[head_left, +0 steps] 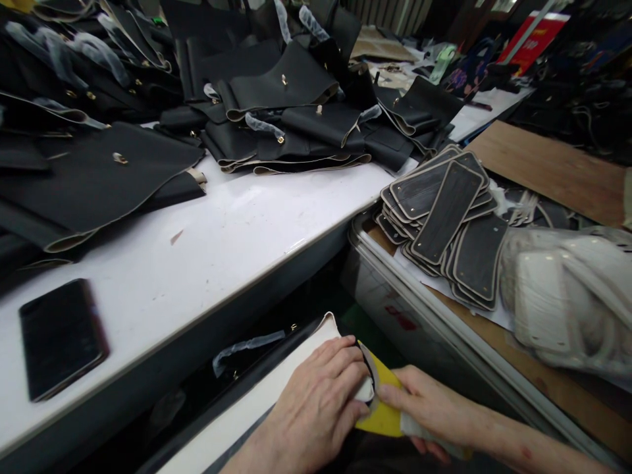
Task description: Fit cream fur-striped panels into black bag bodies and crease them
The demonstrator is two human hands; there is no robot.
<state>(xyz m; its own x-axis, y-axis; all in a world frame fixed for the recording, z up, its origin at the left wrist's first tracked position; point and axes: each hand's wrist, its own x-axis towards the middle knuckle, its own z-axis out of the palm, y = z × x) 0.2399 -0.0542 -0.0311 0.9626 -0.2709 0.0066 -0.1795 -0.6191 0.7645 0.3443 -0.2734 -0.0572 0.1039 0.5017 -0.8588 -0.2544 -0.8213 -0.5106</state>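
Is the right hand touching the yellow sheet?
Touching. The head view shows the right hand gripping the yellow sheet, fingers lying directly on its surface.

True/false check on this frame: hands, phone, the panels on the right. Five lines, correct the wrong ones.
1. The right hand holds a yellow piece. True.
2. The left hand rests on the phone. False: it is on the white and black piece; the phone lies on the white table.
3. A clear plastic bag with white pieces inside lies beside the dark panels. True.
4. The dark panels stand in one tidy upright row. False: they lie overlapping in an uneven pile.
5. Black items with small gold-coloured fittings lie on the white table. True.
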